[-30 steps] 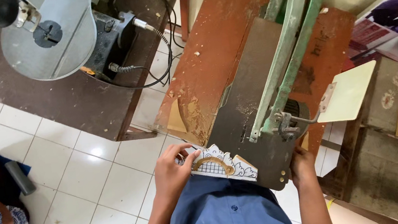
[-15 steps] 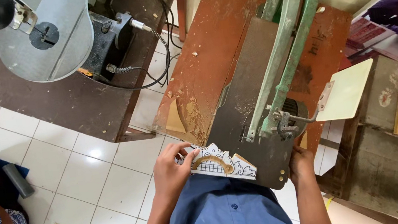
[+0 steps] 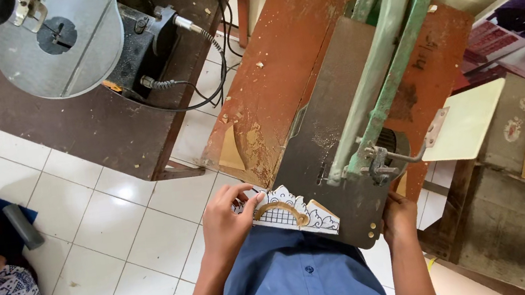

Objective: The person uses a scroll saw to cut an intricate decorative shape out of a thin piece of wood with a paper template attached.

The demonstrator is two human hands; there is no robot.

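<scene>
Workpiece (image 3: 287,213), a thin wooden piece with a printed ornamental pattern pasted on top, lies flat at the near edge of the dark saw table (image 3: 328,139). Head view: left hand (image 3: 226,224) pinches its left end, fingers closed on it. Right hand (image 3: 399,217) grips the table's near right corner, fingers curled under the edge. Green saw arm (image 3: 392,65) extends over the table. Rust-brown bench (image 3: 280,72) stands just beside, left.

Grey saw table (image 3: 337,158) bears a patterned cutout (image 3: 287,212) (sawdust too).
</scene>
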